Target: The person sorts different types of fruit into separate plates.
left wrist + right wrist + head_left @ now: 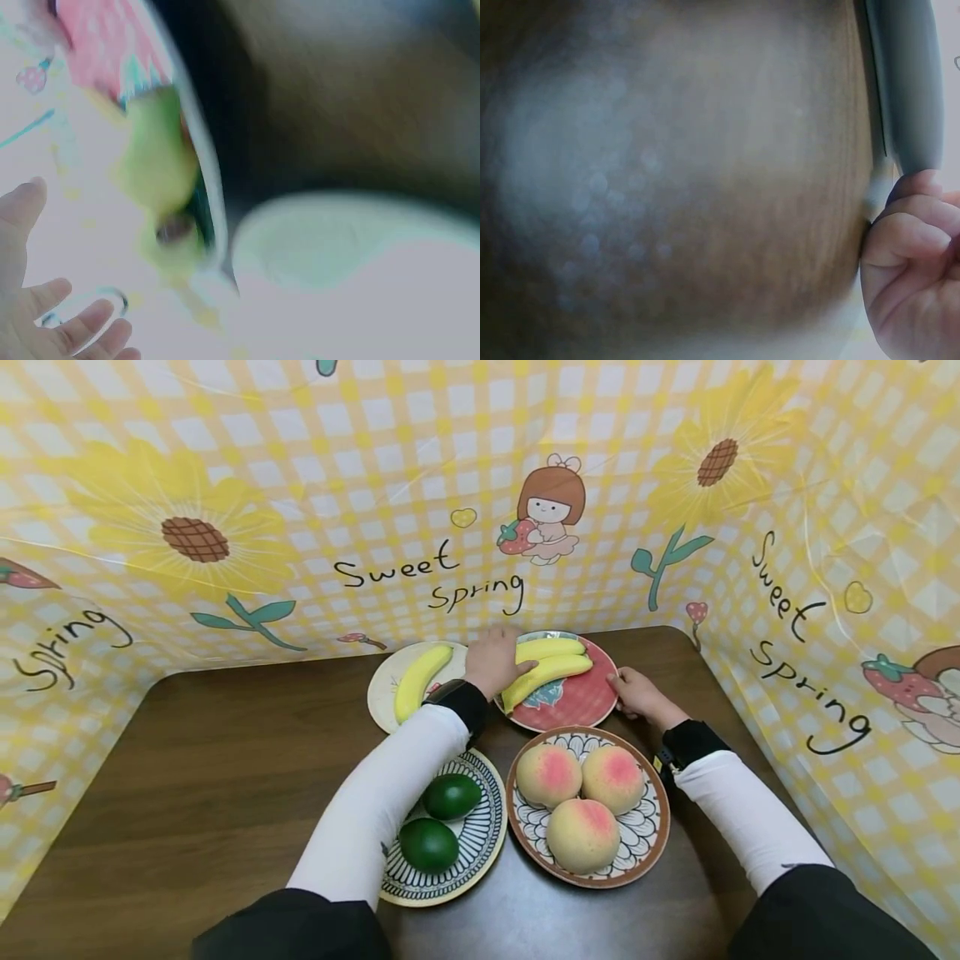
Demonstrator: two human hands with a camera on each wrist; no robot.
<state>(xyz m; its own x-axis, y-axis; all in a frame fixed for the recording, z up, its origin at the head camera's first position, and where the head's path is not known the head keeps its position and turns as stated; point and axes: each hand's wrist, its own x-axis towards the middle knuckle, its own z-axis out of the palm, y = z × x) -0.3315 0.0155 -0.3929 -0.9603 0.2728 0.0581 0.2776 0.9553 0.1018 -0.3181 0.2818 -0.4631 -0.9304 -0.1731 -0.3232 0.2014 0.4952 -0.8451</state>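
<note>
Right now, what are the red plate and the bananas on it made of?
The red plate looks like glazed ceramic or melamine: smooth, printed, thin pale rim. I cannot tell which. The bananas look very even and spotless yellow, so possibly plastic fakes, though they could be real. The left hand rests on them; the right hand holds the plate's edge.

Both arms extend forward in white sleeves with dark cuffs. Left hand [491, 662] reaches farthest, palm down, fingers loosely spread. Right hand [636, 692] lies lower, fingers [907, 225] curled inward.
</note>
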